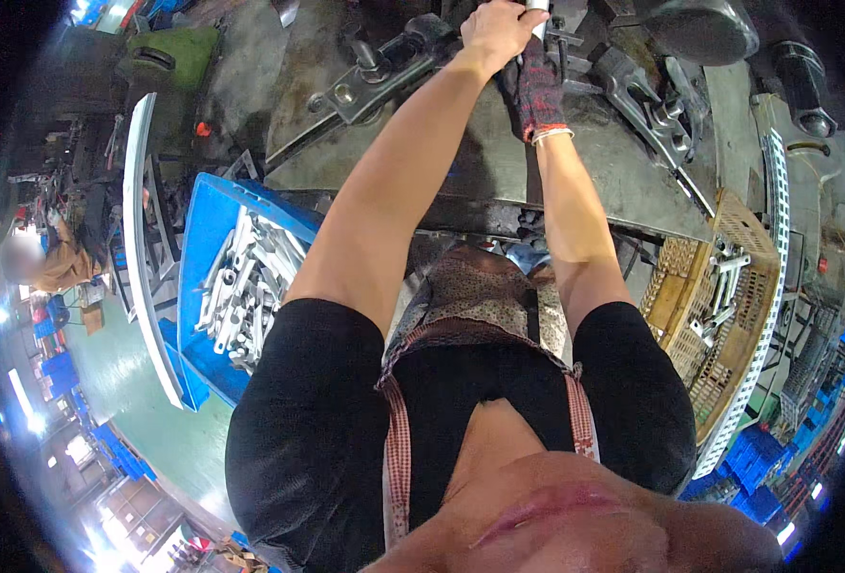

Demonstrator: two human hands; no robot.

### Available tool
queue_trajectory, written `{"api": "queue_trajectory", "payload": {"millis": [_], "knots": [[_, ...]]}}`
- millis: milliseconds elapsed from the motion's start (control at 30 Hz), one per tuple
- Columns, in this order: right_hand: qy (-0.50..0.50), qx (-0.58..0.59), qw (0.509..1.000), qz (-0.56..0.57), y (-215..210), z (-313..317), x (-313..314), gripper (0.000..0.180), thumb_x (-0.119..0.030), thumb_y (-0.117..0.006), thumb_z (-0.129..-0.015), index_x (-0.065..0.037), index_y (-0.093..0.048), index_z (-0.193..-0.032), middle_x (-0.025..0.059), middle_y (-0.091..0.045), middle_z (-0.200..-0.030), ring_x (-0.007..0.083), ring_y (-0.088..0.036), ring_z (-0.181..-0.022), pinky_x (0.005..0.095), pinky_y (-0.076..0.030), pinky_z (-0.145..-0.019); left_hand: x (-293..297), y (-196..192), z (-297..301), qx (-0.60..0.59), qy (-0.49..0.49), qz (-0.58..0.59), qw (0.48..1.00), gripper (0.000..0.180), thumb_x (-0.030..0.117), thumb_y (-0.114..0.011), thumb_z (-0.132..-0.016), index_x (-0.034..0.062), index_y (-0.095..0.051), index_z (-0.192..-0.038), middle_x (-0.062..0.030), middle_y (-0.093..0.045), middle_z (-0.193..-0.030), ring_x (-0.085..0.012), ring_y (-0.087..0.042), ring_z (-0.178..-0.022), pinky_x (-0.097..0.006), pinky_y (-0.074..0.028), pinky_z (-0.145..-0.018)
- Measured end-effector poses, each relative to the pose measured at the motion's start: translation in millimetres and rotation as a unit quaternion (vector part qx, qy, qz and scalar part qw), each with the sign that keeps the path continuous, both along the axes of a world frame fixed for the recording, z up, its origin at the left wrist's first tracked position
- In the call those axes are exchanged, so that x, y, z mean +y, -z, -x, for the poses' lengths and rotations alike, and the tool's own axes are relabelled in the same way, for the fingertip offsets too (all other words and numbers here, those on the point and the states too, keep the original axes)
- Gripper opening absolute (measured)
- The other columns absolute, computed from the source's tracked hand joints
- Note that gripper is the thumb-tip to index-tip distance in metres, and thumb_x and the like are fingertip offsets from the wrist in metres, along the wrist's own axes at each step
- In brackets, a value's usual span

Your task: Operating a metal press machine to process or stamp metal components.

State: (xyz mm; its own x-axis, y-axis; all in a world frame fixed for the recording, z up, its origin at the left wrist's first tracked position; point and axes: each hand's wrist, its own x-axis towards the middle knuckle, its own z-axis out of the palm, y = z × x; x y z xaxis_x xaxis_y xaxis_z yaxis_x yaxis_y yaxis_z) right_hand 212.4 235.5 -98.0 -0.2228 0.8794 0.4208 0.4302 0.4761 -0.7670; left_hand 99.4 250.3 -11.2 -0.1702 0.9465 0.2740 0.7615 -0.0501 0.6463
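Note:
At the top edge of the view my bare left hand (501,36) is closed on a short pale metal tube (537,17). Directly below the tube is my right hand (539,94), in a dark knit glove with red on it. The gloved fingers are mostly hidden, so their grip on the tube cannot be made out. Both hands are over a worn metal work table (384,158), between a bolted clamp bar (360,91) on the left and another clamp (647,105) on the right.
Left of me, a blue crate (191,258) holds many pale metal tubes (246,286). On my right stands a tan plastic basket (742,329) with several similar metal parts (723,291). A dark rounded machine part (704,33) is at the upper right. A person (64,258) is far left.

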Motion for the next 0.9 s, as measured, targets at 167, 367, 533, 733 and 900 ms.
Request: {"api": "queue_trajectory", "payload": {"millis": [167, 367, 533, 733, 900], "knots": [[0.005, 0.057, 0.996, 0.075, -21, 2, -6, 0.038, -0.035, -0.062, -0.099, -0.012, -0.059, -0.13, 0.0208, -0.071, -0.11, 0.0403, -0.068, -0.103, 0.0441, -0.052, -0.084, 13, 6, 8, -0.03, 0.001, 0.064, 0.997, 0.046, 0.053, -0.061, -0.098, 0.0104, -0.077, -0.102, -0.014, -0.074, -0.085, -0.0318, -0.072, -0.078, -0.043, -0.056, -0.072], [0.02, -0.104, 0.988, 0.111, -34, -6, -15, 0.039, -0.022, -0.035, -0.11, -0.012, -0.053, -0.143, 0.0138, -0.065, -0.134, 0.0322, -0.06, -0.126, 0.0413, -0.047, -0.105, 30, 18, 18, 0.02, 0.008, 0.065, 0.998, 0.059, 0.07, -0.06, -0.09, 0.0171, -0.08, -0.107, -0.0177, -0.075, -0.108, -0.0398, -0.069, -0.109, -0.049, -0.054, -0.094], [0.0, -0.163, 0.986, 0.028, -19, -11, -6, 0.043, -0.022, -0.037, -0.108, -0.013, -0.045, -0.149, 0.0173, -0.056, -0.143, 0.0351, -0.056, -0.13, 0.0431, -0.046, -0.106, 9, 0, 2, 0.019, -0.015, 0.066, 0.998, 0.053, 0.066, -0.058, -0.093, 0.0196, -0.08, -0.103, -0.0147, -0.076, -0.103, -0.0402, -0.069, -0.106, -0.05, -0.054, -0.09], [-0.041, 0.151, 0.934, 0.32, -19, -14, -14, 0.039, -0.037, -0.053, -0.106, -0.01, -0.059, -0.134, 0.0062, -0.063, -0.106, 0.0196, -0.058, -0.095, 0.0334, -0.046, -0.078, -49, -15, -5, -0.06, -0.002, -0.074, 0.995, 0.046, 0.044, -0.07, -0.092, 0.0154, -0.07, -0.128, -0.0158, -0.072, -0.121, -0.036, -0.071, -0.106, -0.047, -0.056, -0.089], [-0.19, 0.368, 0.758, 0.505, -27, -39, -74, 0.026, -0.027, -0.064, -0.103, -0.008, -0.068, -0.121, 0.0006, -0.066, -0.09, 0.0091, -0.055, -0.07, 0.0199, -0.044, -0.062, -246, 44, 84, -0.192, -0.044, -0.125, 0.972, 0.048, 0.019, -0.074, -0.095, 0.0092, -0.06, -0.141, -0.004, -0.073, -0.122, -0.0098, -0.069, -0.091, -0.027, -0.06, -0.073]]}}
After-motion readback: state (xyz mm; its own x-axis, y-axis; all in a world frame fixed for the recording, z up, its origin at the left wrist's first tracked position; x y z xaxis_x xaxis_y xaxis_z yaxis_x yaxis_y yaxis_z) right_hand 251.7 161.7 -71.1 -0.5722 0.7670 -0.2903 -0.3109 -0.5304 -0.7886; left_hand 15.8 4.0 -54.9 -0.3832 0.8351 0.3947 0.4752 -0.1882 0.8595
